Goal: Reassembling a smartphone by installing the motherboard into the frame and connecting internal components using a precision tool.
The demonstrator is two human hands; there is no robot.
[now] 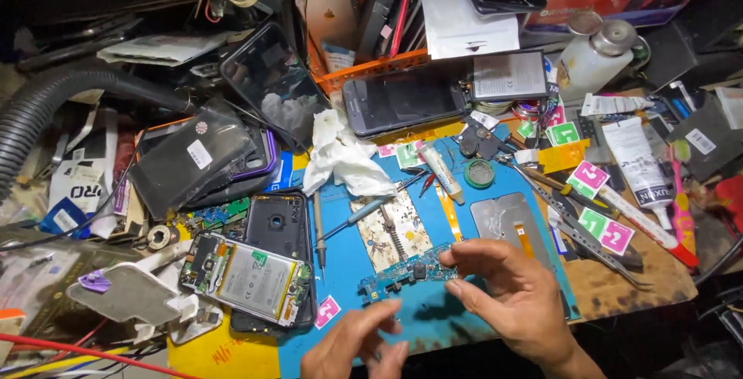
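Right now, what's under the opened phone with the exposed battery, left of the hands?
The opened phone lies on a black phone back cover, whose camera cutout shows above it. The cover rests on the blue mat. The cover's lower part is hidden.

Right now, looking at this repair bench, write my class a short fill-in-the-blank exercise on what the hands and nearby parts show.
1. The right hand pinches a small blue circuit ____ by its right end.
2. The opened phone, its battery showing, lies to the ____ of the left hand.
3. The work mat under the hands is ____ in colour.
4. The crumpled tissue is ____.

Missing words: board; left; blue; white
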